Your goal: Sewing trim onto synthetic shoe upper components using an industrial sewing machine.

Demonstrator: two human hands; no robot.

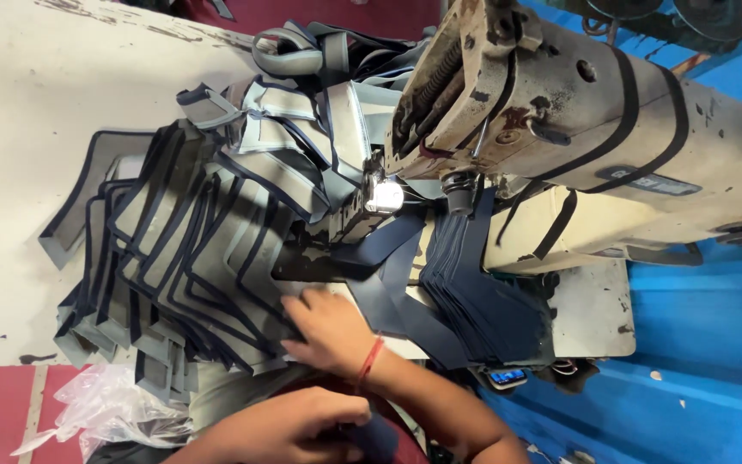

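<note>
From the head view, my right hand [330,331], a red thread at its wrist, lies flat with fingers spread narrow on the near edge of the fanned stack of grey pieces with dark binding [191,258]. That stack runs away to the far left, long axis slanting off from my fingertips. My left hand [298,427] sits nearer me, curled around a dark fabric piece [380,438]. Right of both stands the worn sewing machine [560,120].

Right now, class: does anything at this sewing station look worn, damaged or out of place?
Yes. The sewing machine looks worn: its cream paint is chipped and stained around the head. The grey pieces with dark edging lie in a loose, slipping fan, not a square stack.
</note>
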